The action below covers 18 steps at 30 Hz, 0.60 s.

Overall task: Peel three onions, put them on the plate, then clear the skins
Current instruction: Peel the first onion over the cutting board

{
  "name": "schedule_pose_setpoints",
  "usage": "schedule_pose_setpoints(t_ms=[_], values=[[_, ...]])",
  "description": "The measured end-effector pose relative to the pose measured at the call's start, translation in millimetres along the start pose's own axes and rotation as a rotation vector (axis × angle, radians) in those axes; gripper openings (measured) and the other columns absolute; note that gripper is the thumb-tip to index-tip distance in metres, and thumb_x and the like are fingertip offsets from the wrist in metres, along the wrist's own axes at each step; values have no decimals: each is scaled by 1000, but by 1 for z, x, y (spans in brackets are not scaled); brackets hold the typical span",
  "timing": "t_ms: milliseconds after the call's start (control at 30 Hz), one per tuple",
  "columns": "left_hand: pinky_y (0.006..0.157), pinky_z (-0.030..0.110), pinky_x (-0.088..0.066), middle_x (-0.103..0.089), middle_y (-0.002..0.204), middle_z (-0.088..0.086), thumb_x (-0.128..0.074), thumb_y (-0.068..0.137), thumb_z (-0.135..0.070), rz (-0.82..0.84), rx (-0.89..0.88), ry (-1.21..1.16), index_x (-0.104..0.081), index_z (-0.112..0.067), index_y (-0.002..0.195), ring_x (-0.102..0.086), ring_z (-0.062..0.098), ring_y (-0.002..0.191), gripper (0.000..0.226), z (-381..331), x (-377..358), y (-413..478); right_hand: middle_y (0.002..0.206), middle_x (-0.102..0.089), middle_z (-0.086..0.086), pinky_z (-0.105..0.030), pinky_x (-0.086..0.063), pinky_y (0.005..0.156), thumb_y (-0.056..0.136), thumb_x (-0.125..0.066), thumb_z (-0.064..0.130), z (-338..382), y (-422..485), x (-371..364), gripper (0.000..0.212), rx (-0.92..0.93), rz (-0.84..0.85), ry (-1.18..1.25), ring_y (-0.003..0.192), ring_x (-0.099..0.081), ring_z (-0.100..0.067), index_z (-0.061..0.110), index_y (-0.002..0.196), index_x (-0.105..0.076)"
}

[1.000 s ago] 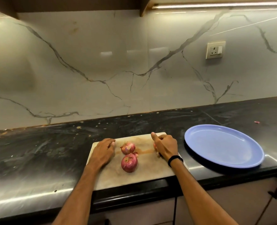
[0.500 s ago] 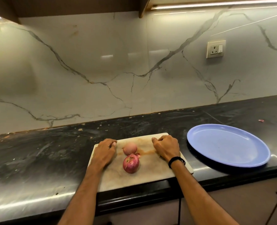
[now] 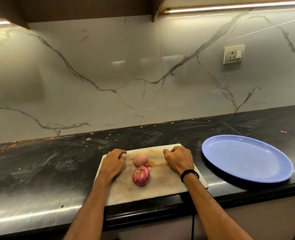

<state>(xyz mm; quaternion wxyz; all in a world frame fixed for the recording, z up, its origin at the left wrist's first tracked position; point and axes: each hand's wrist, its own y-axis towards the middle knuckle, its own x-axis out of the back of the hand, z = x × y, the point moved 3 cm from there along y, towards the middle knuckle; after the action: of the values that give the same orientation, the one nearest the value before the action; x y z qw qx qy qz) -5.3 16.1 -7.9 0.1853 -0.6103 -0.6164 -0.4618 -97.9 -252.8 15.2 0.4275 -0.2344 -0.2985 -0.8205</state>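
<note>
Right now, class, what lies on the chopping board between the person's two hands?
Two onions, in the head view: a pale onion behind, a red onion in front, between the left hand and right hand.

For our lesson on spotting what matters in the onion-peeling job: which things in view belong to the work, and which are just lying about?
Belong to the job: paler onion; red onion; skin flake; blue plate; cutting board.

Just there: wall socket; black wristband; strip light.

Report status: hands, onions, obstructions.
Left hand loosely curled on cutting board, holding nothing; right hand curled, contents hidden. Red onion and pale onion on board between them; blue plate bare. Nothing between board and plate.
</note>
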Motion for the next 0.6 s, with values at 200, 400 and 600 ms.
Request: schedule_pose_setpoints(t_ms=[200, 400, 600], values=[[101, 37, -47, -66, 123, 0, -51, 102, -24, -23, 3, 2, -68, -21, 120, -58, 14, 109, 25, -1, -1, 2, 65, -66, -5, -20, -31, 48, 86, -59, 43, 2, 1, 1, 42, 7, 7, 3, 55, -54, -12, 7, 66, -67], [103, 38, -46, -64, 127, 0, -53, 101, -24, -30, -29, 36, -66, -21, 123, -57, 17, 114, 27, -2, -3, 3, 59, -63, -1, -18, -29, 48, 86, -60, 43, 4, 1, 0, 43, 51, -31, -28, 51, -51, -10, 9, 60, -65], [110, 39, -42, -63, 136, 8, -55, 99, -19, -6, -124, 111, -64, -11, 131, -58, 26, 124, 34, 3, -9, 0, 52, -57, 4, -30, -46, 61, 77, -56, 54, 0, 0, -2, 48, 110, -102, -124, 60, -57, -21, 12, 54, -60]])
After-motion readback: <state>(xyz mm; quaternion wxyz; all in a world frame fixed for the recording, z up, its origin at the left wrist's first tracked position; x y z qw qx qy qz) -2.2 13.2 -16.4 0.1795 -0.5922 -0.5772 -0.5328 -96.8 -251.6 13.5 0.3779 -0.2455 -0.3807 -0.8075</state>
